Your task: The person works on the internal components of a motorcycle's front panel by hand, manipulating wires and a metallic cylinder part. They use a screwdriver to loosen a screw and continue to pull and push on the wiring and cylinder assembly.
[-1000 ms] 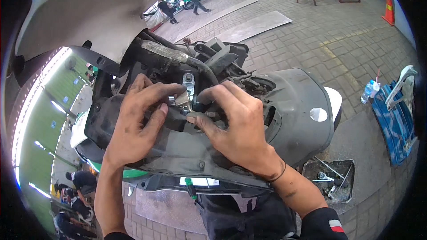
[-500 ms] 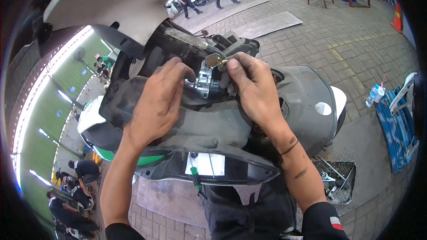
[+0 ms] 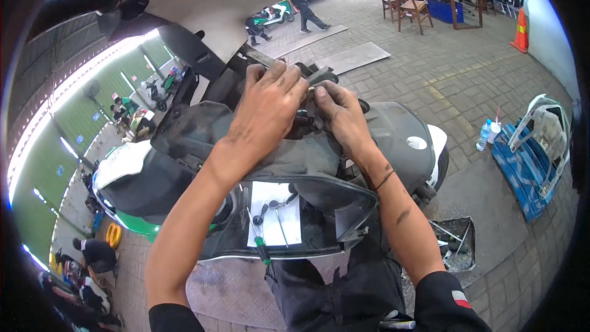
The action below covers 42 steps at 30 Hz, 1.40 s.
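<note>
My left hand (image 3: pixel 270 101) and my right hand (image 3: pixel 343 114) meet over the opened middle of a scooter (image 3: pixel 399 124). The fingertips of both are pinched close together. Between them is a small metal piece (image 3: pixel 311 88), mostly covered by my fingers; its kind cannot be made out. Dark mechanical parts (image 3: pixel 313 122) lie just below the hands, partly hidden by them. Nearer to me, a white sheet (image 3: pixel 287 218) lies in the scooter's open dark panel, with a green-handled screwdriver (image 3: pixel 262 249) and a thin metal rod tool (image 3: pixel 281 226) on it.
A dark tray (image 3: pixel 472 252) of metal tools sits on the ground to the right. Beyond it stand a water bottle (image 3: pixel 483 135) and a blue stand (image 3: pixel 522 175) bearing a pale scooter panel (image 3: pixel 547 129). The scooter's light front cover (image 3: pixel 209 0) juts upper left. People work farther off.
My left hand has moved right and up to meet my right fingertips. The brass-coloured piece seen at my right fingertips is now mostly hidden. The view has shifted, showing more of the sheet and tools.
</note>
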Tool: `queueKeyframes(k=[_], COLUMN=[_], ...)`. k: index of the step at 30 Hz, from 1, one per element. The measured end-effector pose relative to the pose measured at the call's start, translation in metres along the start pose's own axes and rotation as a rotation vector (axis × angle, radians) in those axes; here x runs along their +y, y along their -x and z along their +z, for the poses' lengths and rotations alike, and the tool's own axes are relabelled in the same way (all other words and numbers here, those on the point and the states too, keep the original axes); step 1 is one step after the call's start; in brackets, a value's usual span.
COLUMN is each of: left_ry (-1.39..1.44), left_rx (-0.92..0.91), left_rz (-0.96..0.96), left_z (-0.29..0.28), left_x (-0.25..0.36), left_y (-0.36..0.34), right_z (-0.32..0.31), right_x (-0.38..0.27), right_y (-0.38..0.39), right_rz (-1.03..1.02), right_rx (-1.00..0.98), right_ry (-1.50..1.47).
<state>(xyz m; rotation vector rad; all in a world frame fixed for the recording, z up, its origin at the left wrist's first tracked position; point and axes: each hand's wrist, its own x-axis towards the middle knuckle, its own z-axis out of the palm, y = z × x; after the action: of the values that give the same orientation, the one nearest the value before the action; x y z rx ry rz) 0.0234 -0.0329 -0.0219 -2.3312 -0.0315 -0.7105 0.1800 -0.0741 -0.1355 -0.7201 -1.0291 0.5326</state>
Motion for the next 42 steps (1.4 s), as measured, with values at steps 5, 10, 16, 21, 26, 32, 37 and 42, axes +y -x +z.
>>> queueKeyframes(k=[5, 10, 16, 21, 26, 32, 37, 42], left_ry=[-0.092, -0.183, -0.059, 0.075, 0.148, 0.115, 0.148, 0.203], left_rx=[-0.031, -0.009, -0.06, -0.044, 0.039, -0.032, 0.003, -0.018], left_rz=[0.05, 0.117, 0.128, 0.023, 0.016, 0.092, 0.178, 0.24], left_z=[0.006, 0.008, 0.008, 0.011, 0.014, 0.009, 0.012, 0.011], left_x=[-0.007, -0.009, -0.012, -0.018, -0.024, -0.023, -0.018, -0.016], left_y=[0.001, 0.005, 0.009, 0.011, 0.015, 0.013, 0.013, 0.009], right_z=[0.002, 0.006, 0.003, -0.001, 0.013, -0.016, -0.024, -0.037], right_x=[0.003, 0.002, 0.011, -0.005, -0.037, -0.058, -0.062, -0.047], right_y=[0.001, 0.002, -0.002, 0.0, 0.004, -0.018, -0.01, -0.002], right_rz=[-0.027, -0.124, -0.235, -0.128, -0.351, -0.276, -0.346, -0.344], right_rx=[0.038, 0.078, 0.128, 0.086, -0.073, -0.361, -0.402, -0.293], right_ry=[0.017, 0.175, 0.337, 0.307, 0.421, 0.809, 0.886, 0.701])
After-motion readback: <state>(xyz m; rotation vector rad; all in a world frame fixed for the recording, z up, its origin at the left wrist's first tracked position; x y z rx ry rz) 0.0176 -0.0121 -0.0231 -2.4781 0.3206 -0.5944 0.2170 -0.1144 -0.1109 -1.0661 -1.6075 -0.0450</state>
